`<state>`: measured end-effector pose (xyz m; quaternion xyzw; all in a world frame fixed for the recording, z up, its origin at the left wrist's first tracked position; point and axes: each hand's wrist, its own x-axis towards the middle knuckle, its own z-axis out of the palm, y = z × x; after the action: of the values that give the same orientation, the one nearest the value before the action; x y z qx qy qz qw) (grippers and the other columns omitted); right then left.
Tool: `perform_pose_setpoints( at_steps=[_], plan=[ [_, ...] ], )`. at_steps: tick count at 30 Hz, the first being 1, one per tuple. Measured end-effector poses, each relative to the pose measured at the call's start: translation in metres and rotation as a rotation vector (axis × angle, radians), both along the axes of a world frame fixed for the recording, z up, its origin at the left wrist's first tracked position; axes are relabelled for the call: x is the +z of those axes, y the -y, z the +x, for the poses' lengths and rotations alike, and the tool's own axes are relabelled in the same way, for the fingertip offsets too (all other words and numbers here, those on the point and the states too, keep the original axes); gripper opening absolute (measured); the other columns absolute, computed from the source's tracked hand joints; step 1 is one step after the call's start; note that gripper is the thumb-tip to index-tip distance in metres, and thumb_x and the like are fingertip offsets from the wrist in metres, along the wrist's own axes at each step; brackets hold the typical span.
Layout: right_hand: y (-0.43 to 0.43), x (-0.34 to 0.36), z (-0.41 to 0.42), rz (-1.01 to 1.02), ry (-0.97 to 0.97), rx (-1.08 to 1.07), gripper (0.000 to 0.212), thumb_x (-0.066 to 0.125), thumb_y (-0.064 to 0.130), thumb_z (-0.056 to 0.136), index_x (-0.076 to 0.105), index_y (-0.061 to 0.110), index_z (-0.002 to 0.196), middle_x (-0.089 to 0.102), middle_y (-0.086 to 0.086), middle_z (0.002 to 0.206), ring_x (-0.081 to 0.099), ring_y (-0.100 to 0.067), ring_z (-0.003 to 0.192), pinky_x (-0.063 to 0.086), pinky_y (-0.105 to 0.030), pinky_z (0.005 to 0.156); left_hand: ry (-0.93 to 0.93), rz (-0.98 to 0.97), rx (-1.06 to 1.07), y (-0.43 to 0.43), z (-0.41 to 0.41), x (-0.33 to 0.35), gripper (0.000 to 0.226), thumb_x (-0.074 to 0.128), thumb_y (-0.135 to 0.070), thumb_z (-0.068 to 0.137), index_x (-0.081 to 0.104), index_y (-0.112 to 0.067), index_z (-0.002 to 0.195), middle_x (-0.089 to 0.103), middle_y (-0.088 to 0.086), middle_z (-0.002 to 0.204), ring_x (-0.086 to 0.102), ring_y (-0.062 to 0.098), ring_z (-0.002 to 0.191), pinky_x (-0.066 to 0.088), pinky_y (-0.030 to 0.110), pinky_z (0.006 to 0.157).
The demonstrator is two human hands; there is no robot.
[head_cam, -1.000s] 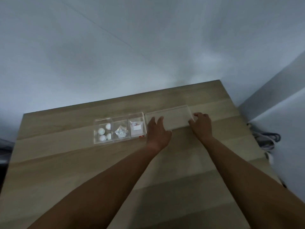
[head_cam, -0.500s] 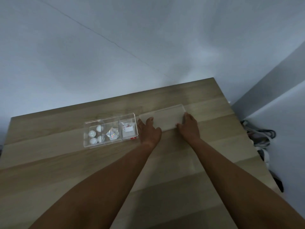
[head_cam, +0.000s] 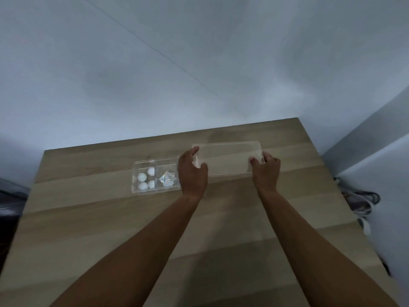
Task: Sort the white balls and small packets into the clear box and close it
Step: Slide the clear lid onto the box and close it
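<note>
The clear box (head_cam: 141,191) stands open on the wooden table (head_cam: 110,218), left of centre. Several white balls (head_cam: 146,180) lie in its left compartment. A shiny packet (head_cam: 166,181) lies in the middle compartment. My left hand (head_cam: 191,173) hides the right compartment. The clear lid (head_cam: 228,159) is lifted and tilted, to the right of the box. My left hand grips the lid's left edge and my right hand (head_cam: 265,171) grips its right edge.
A pale wall rises just behind the table's far edge. The table's right edge (head_cam: 332,185) drops to a floor with tangled cables (head_cam: 363,202). A dark object (head_cam: 8,200) sits past the left edge.
Both hands have closed on the lid's ends and raised it off the table, tilted toward me. My left hand now covers the box's right compartment.
</note>
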<state>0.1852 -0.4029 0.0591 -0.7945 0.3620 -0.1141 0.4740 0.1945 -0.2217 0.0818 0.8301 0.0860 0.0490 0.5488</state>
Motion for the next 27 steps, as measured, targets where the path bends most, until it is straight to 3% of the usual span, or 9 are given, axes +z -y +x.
perform_pose_setpoints(
  at_steps=[3, 8, 12, 16, 20, 27],
  plan=[
    [-0.038, 0.007, 0.003, 0.009, -0.014, 0.081, 0.051, 0.066, 0.022, 0.084, 0.053, 0.001, 0.129, 0.048, -0.019, 0.126, 0.049, -0.032, 0.114, 0.037, -0.028, 0.094, -0.008, -0.029, 0.065, -0.04, 0.001, 0.005, 0.052, 0.062, 0.003, 0.082, 0.058, -0.018, 0.129, 0.06, 0.001, 0.133, 0.057, 0.019, 0.119, 0.047, 0.037, 0.105],
    [-0.106, 0.011, 0.004, 0.081, -0.049, 0.253, 0.057, 0.069, 0.019, 0.08, 0.049, 0.002, 0.131, 0.048, -0.018, 0.125, 0.051, -0.032, 0.113, 0.043, -0.034, 0.092, -0.076, 0.071, 0.131, -0.116, 0.003, 0.005, 0.053, 0.056, 0.003, 0.086, 0.056, -0.02, 0.133, 0.062, 0.001, 0.134, 0.061, 0.019, 0.116, 0.049, 0.029, 0.099],
    [-0.144, 0.008, 0.004, 0.099, -0.108, 0.358, 0.06, 0.071, 0.022, 0.079, 0.049, 0.002, 0.131, 0.051, -0.019, 0.13, 0.053, -0.034, 0.118, 0.046, -0.041, 0.101, -0.156, 0.115, 0.144, -0.164, 0.005, 0.003, 0.059, 0.05, 0.008, 0.084, 0.053, -0.017, 0.137, 0.062, 0.006, 0.135, 0.061, 0.021, 0.118, 0.043, 0.024, 0.097],
    [-0.155, 0.005, 0.009, 0.114, -0.155, 0.393, 0.055, 0.071, 0.021, 0.079, 0.053, 0.004, 0.128, 0.057, -0.019, 0.128, 0.056, -0.035, 0.117, 0.049, -0.048, 0.099, -0.22, 0.121, 0.059, -0.182, 0.008, 0.001, 0.061, 0.045, 0.009, 0.086, 0.048, -0.015, 0.142, 0.057, 0.013, 0.141, 0.057, 0.026, 0.124, 0.045, 0.035, 0.106],
    [-0.156, 0.006, 0.014, 0.054, -0.178, 0.408, 0.047, 0.069, 0.018, 0.079, 0.058, 0.002, 0.121, 0.062, -0.021, 0.122, 0.06, -0.036, 0.111, 0.049, -0.047, 0.097, -0.25, 0.114, 0.016, -0.186, 0.014, -0.001, 0.065, 0.037, 0.01, 0.086, 0.044, -0.019, 0.145, 0.052, 0.015, 0.145, 0.053, 0.027, 0.129, 0.044, 0.04, 0.108],
    [-0.157, 0.005, 0.013, -0.043, -0.23, 0.47, 0.043, 0.068, 0.014, 0.076, 0.06, 0.005, 0.117, 0.065, -0.019, 0.118, 0.06, -0.038, 0.109, 0.05, -0.046, 0.095, -0.298, 0.081, 0.027, -0.189, 0.014, -0.012, 0.065, 0.037, 0.01, 0.086, 0.045, -0.017, 0.144, 0.05, 0.012, 0.147, 0.051, 0.024, 0.132, 0.034, 0.018, 0.097]
  ],
)
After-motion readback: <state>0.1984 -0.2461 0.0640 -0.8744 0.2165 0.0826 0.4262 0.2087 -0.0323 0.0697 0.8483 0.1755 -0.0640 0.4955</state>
